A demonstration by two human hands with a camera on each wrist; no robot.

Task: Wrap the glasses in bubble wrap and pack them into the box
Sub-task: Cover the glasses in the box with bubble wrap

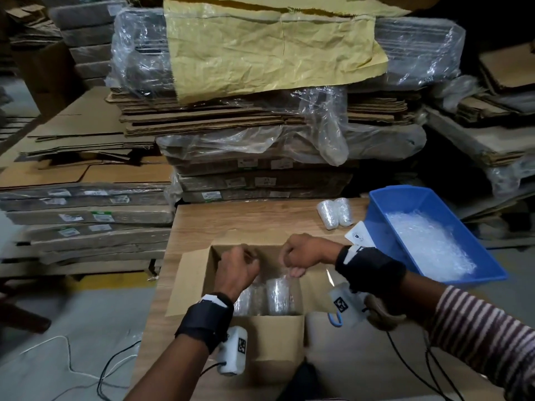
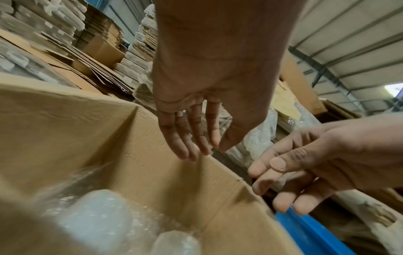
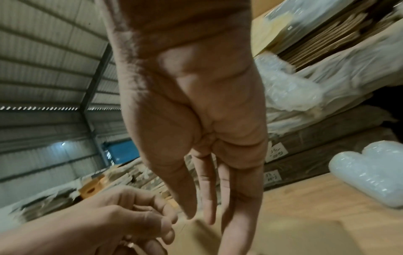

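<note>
- Left hand (image 2: pixel 209 89) fingers (image 2: pixel 191 138) straight, holding nothing, above the open box (image 1: pixel 191 279).
- Right hand (image 1: pixel 307 253) fingers loose, empty, beside it.
- Wrapped glasses (image 1: pixel 278 293) stand inside the box; two more wrapped glasses (image 1: pixel 334 214) lie on the table (image 1: pixel 231 218) near the blue bin (image 1: pixel 385 227).

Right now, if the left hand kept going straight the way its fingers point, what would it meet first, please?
Probably the box's far wall: the left hand, open and empty, points toward it above the wrapped glasses. Depth is unclear.

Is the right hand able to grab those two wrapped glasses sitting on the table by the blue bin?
Probably yes. The right hand holds nothing, and the wrapped glasses lie just beyond it on open table, nothing between.
</note>
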